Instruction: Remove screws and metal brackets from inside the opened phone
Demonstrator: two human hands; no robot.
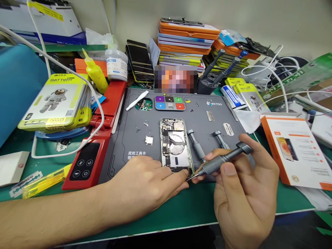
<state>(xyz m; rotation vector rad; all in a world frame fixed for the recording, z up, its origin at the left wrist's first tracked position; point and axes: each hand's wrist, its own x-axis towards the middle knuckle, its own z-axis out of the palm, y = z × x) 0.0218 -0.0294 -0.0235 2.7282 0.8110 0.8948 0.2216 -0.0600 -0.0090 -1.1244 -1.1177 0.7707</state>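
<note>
While a gray screwdriver [220, 162] is gripped between the thumb and fingers of the right hand [246, 193], its tip is held at the bottom edge of an opened phone [178, 160]. The phone is laid, inner parts exposed, on a dark work mat [124, 124], in front of the hands. Its lower end is covered by the fingertips of the left hand [147, 181], which is turned palm down with the fingers close together; whether the phone is gripped or only pressed cannot be told. The screwdriver is slanted, its cap raised toward the right index finger.

On the mat, 2 more screwdrivers are seen to the right of the phone, 1 near its edge [197, 147] and 1 farther off [220, 138]. A small metal plate [148, 140] is placed to the left of the phone, and a tray with colored sections [169, 103] is set beyond its top end. The mat is carried by a green tabletop [186, 214]. At the left, a red device [88, 160] is topped at its far end by a white tub [116, 64]; at the right, an orange and white box [293, 148] is found.
</note>
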